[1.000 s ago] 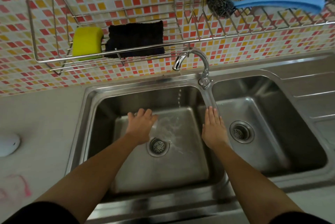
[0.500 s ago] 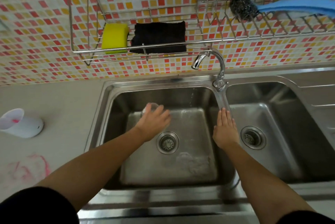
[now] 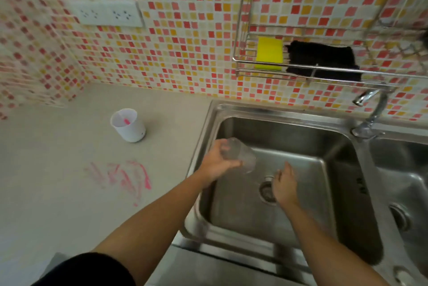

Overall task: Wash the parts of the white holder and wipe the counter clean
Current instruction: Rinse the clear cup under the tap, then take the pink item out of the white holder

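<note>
Your left hand (image 3: 216, 161) grips a clear cup (image 3: 238, 154), tilted, over the left edge of the sink (image 3: 278, 109). Your right hand (image 3: 284, 185), apart from it, hangs relaxed and empty above the drain (image 3: 266, 190). The white holder (image 3: 129, 126) stands on the tabletop (image 3: 69, 216) left of the sink, beyond the pink smears (image 3: 125, 174).

Brushed stainless-steel double sink (image 3: 278, 109) w/ dull sheen, shiny chrome curved tap (image 3: 379, 109) & chrome wire wall rack (image 3: 246, 70) w/ porous yellow foam sponge (image 3: 269, 53) & nubbly black cloth pad (image 3: 324, 61); matt, smooth beige counter (image 3: 58, 137); smooth white plastic round holder (image 3: 130, 128); see-through plastic cup (image 3: 240, 156); glossy red-yellow mosaic wall tiles (image 3: 173, 42).
</note>
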{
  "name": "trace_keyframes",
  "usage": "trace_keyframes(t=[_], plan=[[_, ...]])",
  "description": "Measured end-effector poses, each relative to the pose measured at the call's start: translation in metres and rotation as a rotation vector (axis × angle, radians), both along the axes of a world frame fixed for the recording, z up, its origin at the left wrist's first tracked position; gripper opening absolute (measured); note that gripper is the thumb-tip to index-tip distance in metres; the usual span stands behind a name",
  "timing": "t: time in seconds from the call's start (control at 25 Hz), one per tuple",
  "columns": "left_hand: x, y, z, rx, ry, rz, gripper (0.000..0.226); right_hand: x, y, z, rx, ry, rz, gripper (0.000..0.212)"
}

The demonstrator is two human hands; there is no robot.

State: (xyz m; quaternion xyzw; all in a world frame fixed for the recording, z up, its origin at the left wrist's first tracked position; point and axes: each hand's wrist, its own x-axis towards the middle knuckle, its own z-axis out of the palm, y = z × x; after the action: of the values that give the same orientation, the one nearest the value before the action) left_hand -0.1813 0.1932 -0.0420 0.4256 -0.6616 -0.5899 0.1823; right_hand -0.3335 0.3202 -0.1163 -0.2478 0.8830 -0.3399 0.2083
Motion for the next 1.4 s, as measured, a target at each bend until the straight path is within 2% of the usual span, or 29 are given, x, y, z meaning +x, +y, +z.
trace_keyframes(t=[0.2, 0.36, 0.56, 0.68, 0.8, 1.0, 1.08, 1.16, 1.24, 1.32, 1.4], plan=[[0.105, -0.081, 0.037, -0.062, -0.002, 0.001, 0.073, 0.097, -0.086, 0.009, -0.136, 0.051, 0.183, 0.043], [0.213, -0.156, 0.037, -0.157, -0.199, 0.012, 0.083, 0.160, -0.159, 0.020, -0.180, 0.091, 0.358, 0.051], [0.304, -0.231, 0.031, -0.267, -0.435, 0.106, 0.088, 0.207, -0.226, 0.016, -0.098, 0.169, 0.468, 0.055], [0.314, -0.261, 0.017, -0.370, -0.483, 0.151, 0.086, 0.219, -0.251, 0.008, 0.006, 0.246, 0.493, 0.059], [0.303, -0.280, 0.007, -0.423, -0.543, 0.099, 0.094, 0.219, -0.262, -0.001, 0.121, 0.310, 0.545, 0.064], [0.304, -0.290, 0.003, -0.331, -0.551, 0.022, 0.109, 0.223, -0.262, -0.016, 0.194, 0.421, 0.560, 0.081], [0.307, -0.287, 0.007, -0.343, -0.588, -0.019, 0.112, 0.224, -0.264, -0.015, 0.182, 0.401, 0.533, 0.085], [0.300, -0.285, 0.022, -0.497, -0.468, 0.052, 0.093, 0.222, -0.268, -0.009, 0.129, 0.339, 0.498, 0.077], [0.282, -0.290, 0.038, -0.641, -0.268, 0.091, 0.060, 0.222, -0.277, 0.001, 0.027, 0.228, 0.541, 0.077], [0.260, -0.298, 0.045, -0.631, -0.229, -0.072, 0.038, 0.228, -0.291, 0.015, -0.030, 0.065, 0.631, 0.090], [0.244, -0.299, 0.041, -0.547, -0.313, -0.295, 0.035, 0.235, -0.305, 0.030, -0.146, -0.102, 0.654, 0.095]])
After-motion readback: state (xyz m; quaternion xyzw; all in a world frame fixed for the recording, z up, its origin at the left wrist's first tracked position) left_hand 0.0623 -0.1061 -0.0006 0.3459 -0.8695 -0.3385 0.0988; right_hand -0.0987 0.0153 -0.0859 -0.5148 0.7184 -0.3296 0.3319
